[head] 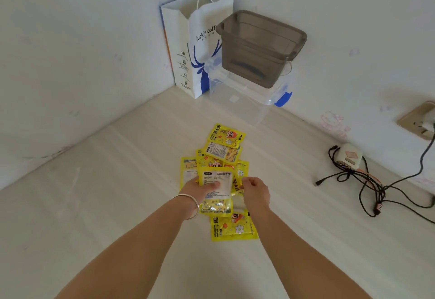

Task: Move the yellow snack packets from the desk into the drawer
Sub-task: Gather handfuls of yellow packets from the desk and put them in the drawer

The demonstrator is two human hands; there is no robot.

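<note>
Head view looks down at your two bare forearms reaching over a pale desk. Your left hand holds one yellow packet with its printed back side up; the thumb lies across the white label and the other fingers are hidden under the packet, so you cannot tell how they are bent. A silver bracelet sits on this wrist. Your right hand is just beside the held packet, on its right edge. Its fingers are curled and the fingertips touch a second yellow packet that lies partly under the first one; whether they really pinch it is not clear.

More yellow snack packets lie on the desk in a loose overlapping row that runs away from you, and one more packet lies nearer to you, between your forearms. All of them are on the desk.

In the far corner stands a white paper bag with blue print. Beside it a clear plastic box with a blue latch carries a smoky grey bin on top. At right, a small white charger with tangled black cables lies near a wall socket.
</note>
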